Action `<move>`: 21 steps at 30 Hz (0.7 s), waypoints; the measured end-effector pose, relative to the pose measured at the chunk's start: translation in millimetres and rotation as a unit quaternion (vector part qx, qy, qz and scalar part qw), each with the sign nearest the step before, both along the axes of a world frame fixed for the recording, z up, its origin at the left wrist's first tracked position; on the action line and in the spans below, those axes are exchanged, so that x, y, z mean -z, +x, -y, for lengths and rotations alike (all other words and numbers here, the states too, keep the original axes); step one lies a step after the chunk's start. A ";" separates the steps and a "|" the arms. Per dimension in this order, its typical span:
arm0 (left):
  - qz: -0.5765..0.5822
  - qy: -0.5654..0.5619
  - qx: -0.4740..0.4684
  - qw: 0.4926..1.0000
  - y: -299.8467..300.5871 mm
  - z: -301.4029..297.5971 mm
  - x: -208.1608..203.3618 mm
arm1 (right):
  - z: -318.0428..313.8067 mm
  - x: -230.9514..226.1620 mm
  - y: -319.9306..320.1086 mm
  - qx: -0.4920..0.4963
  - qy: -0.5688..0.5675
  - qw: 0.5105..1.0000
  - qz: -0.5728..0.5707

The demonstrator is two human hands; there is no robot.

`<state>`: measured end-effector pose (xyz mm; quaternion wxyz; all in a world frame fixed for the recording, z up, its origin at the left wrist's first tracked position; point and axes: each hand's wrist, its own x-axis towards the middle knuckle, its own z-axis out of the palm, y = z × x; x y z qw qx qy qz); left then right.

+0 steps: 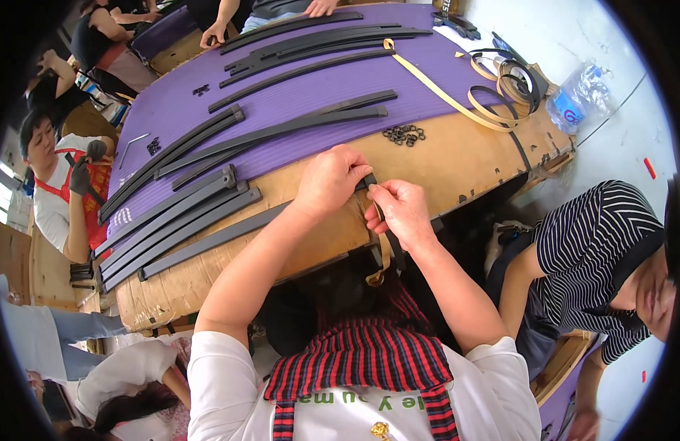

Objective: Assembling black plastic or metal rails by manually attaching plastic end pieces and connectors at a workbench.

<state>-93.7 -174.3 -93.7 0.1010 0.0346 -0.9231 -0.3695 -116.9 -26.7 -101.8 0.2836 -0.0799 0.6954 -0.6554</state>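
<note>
Near the front edge of the table, my left hand (331, 180) closes round the right end of a long dark grey flat bar (215, 239). The bar slants down to the left along the cardboard-covered tabletop. My right hand (400, 209) pinches at the same end, thumb and fingers pressed together, close beside my left fingertips. What lies between its fingers is mostly hidden. Below it a tan and black strip (385, 251) hangs over the table edge. Several small black rings (404, 135) lie in a pile beyond my right hand.
More dark bars (185, 213) lie in groups on the cardboard and the purple mat (340, 77). At the right are coiled yellow and black tape (510, 92) and a clear plastic bottle (575, 103). People sit close by at left and right; another person's hands work across the table.
</note>
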 end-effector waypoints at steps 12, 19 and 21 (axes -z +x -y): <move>-0.107 -0.082 0.093 0.986 16.3 7.8 9.2 | -0.7 6.4 -1.6 -0.004 -0.031 0.999 -0.030; -0.110 -0.151 0.072 0.980 27.9 -6.3 -9.8 | -4.2 11.0 4.6 -0.007 -0.094 0.994 -0.059; -0.053 -0.154 0.048 0.986 37.6 -16.3 -30.2 | -7.1 4.9 10.7 -0.002 -0.134 0.988 -0.070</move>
